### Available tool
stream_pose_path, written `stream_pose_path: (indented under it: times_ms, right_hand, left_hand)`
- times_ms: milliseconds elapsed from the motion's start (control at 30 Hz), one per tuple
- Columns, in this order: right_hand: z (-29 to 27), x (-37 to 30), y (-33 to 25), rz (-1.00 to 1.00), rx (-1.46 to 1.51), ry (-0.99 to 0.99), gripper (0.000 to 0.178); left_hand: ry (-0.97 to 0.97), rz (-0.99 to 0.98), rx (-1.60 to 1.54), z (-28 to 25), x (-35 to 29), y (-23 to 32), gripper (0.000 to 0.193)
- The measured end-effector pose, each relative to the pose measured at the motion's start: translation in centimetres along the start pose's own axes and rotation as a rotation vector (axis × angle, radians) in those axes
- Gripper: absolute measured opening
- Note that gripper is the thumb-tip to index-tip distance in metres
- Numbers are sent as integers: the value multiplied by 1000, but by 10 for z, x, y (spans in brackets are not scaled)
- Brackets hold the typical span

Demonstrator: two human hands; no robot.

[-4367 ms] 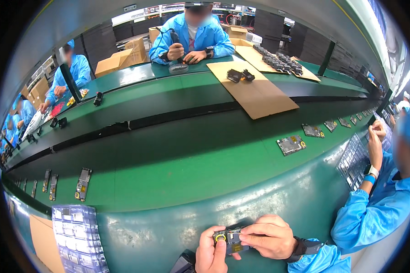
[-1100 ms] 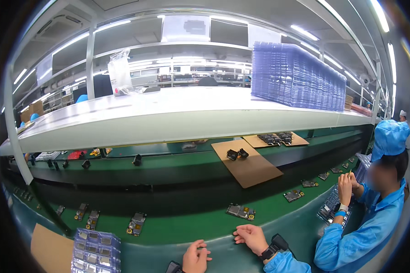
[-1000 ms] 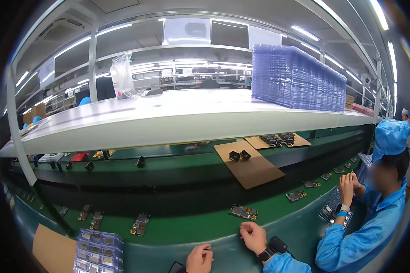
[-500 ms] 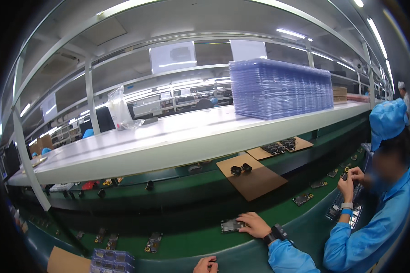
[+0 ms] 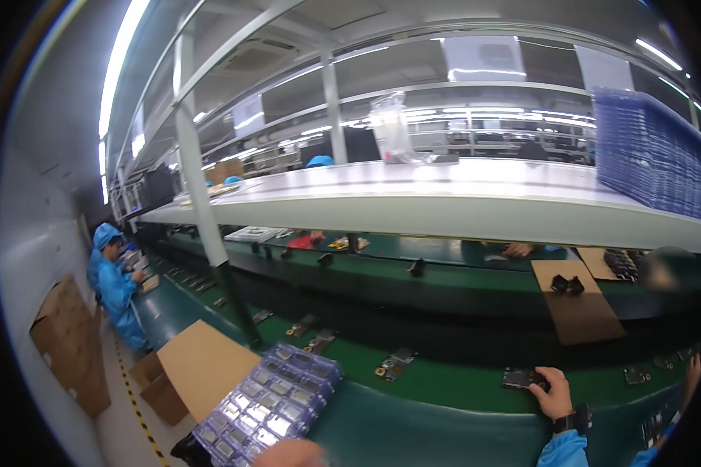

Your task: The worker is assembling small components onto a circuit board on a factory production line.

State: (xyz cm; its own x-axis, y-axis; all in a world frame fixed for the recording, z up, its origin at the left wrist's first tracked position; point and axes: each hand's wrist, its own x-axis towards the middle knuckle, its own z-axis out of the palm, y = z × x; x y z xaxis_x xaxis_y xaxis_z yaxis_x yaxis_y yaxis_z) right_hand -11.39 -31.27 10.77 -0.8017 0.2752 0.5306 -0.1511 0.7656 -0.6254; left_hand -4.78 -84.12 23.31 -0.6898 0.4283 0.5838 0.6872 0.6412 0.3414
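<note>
My right hand (image 5: pixel 554 395), in a blue sleeve with a black wristband, grips the right end of a flat dark electronic module (image 5: pixel 517 378) lying on the green belt (image 5: pixel 452 385). Its thumb and fingers close around that end. At the lower edge my left hand (image 5: pixel 290 454) is smeared by motion and partly cut off, so its fingers do not show. It is at the near edge of stacked clear plastic trays (image 5: pixel 276 397), whose pockets hold many small flat grey pieces. More circuit modules (image 5: pixel 397 363) with round yellow-ringed parts lie along the belt.
A pale cardboard sheet (image 5: pixel 207 372) lies beside the trays. Above the belt runs a white shelf (image 5: pixel 444 206) with a tall stack of clear trays (image 5: pixel 650 152). A metal post (image 5: pixel 199 183) rises at left. Co-workers in blue (image 5: pixel 119 292) work at far left; another's hand (image 5: pixel 695 376) is at right.
The view has turned left, bringing the tray stack fully in. My left hand has moved from the bench edge to the trays. My right hand stays on the module.
</note>
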Motion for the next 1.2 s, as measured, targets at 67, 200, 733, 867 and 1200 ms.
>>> stream_pose_path:
  times_ms: [67, 200, 733, 867, 1200]
  right_hand:
    - [3, 0, -3, -20, -12, -8, 42]
    - [9, -6, -8, -121, -68, 19, 39]
    - [10, -115, -137, -355, 0, -196, 20]
    - [15, -119, -121, -342, 46, -254, 18]
    - [8, -123, -179, -366, 162, -69, 34]
  left_hand:
    - [-52, -241, 248, -32, -24, -56, 22]
    - [-143, -311, 353, -49, -45, -112, 27]
    - [-676, -666, 388, 48, 89, -208, 68]
    - [-240, -673, 227, 59, 57, -235, 59]
    - [-484, -448, -1311, 160, 69, 51, 15]
